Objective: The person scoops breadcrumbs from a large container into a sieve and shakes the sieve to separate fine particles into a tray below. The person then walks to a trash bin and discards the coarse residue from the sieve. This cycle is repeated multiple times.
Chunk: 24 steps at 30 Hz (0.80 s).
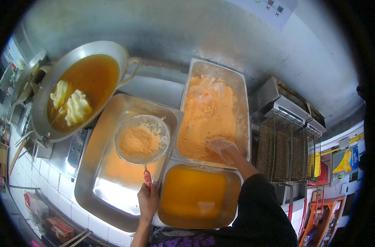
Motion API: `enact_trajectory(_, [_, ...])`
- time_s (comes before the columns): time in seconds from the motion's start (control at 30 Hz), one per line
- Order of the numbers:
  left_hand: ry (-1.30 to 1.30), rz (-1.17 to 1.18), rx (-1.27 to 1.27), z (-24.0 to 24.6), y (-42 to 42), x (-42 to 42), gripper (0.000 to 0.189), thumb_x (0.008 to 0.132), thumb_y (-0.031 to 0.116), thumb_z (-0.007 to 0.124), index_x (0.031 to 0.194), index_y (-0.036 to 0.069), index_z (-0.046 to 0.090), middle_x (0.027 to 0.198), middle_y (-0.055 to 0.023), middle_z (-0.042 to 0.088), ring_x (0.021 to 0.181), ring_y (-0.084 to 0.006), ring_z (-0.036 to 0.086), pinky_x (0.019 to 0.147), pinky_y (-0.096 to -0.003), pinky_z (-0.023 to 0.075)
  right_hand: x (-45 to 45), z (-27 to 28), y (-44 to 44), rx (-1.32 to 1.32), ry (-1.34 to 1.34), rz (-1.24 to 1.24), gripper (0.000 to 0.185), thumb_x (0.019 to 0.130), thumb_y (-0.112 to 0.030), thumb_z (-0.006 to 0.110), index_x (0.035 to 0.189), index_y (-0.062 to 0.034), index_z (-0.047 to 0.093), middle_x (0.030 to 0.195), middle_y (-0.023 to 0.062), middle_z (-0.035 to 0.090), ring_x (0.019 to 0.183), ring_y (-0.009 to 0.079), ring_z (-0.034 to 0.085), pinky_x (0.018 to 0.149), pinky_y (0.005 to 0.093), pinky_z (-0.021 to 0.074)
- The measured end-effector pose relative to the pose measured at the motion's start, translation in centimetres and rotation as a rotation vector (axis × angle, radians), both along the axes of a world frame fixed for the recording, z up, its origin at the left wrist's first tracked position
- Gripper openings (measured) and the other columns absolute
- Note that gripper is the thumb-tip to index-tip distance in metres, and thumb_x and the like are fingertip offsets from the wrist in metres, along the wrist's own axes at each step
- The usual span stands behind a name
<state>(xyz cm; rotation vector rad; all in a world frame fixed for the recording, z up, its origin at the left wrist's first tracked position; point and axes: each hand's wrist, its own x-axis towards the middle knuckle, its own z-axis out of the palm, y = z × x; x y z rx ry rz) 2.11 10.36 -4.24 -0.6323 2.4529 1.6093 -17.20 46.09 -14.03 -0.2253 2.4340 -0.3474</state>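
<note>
My left hand grips the red handle of a round mesh sieve, which holds a mound of orange powder above a large steel tray. Some orange powder lies in that tray. My right hand, in a clear plastic glove, is down in the orange powder of a deep steel pan. Its fingers are partly hidden, so whether they hold powder cannot be told. A crumpled clear plastic bag or glove lies on the powder at the far end. Nearer me stands a pan of orange-yellow liquid.
At the left, a large metal wok holds brown-orange oil with pale solid fat in it. To the right are wire fryer baskets with red handles. A metal wall rises behind. Cardboard boxes stand low at the left.
</note>
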Motion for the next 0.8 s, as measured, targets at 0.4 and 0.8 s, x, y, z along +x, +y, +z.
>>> enact_trajectory(0.4, [0.044,0.022,-0.043,-0.8,0.3,-0.1,0.035,0.094,0.023,0.057,0.075,-0.006,0.054,0.056,-0.0216,0.056,0.049,-0.0298,0.058,0.048,-0.0399,0.0413,1.0,4.0,-1.5,-0.163,-0.055,0.054,0.046,0.102,-0.039,0.035,0.14,-0.0148,0.047,0.141,0.0101,0.048,0.125,0.0272,0.048,0.11,0.0366,0.0332])
enact_trajectory(0.8, [0.047,0.03,-0.059,-0.8,0.6,-0.3,0.036,0.094,0.024,0.056,0.075,-0.006,0.055,0.057,-0.0219,0.057,0.052,-0.0322,0.061,0.051,-0.0402,0.0435,-1.7,-1.4,-4.9,-0.464,-0.434,-0.262,0.053,0.101,-0.046,0.033,0.145,-0.0174,0.039,0.153,0.0072,0.032,0.14,0.0229,0.028,0.118,0.0398,0.0157])
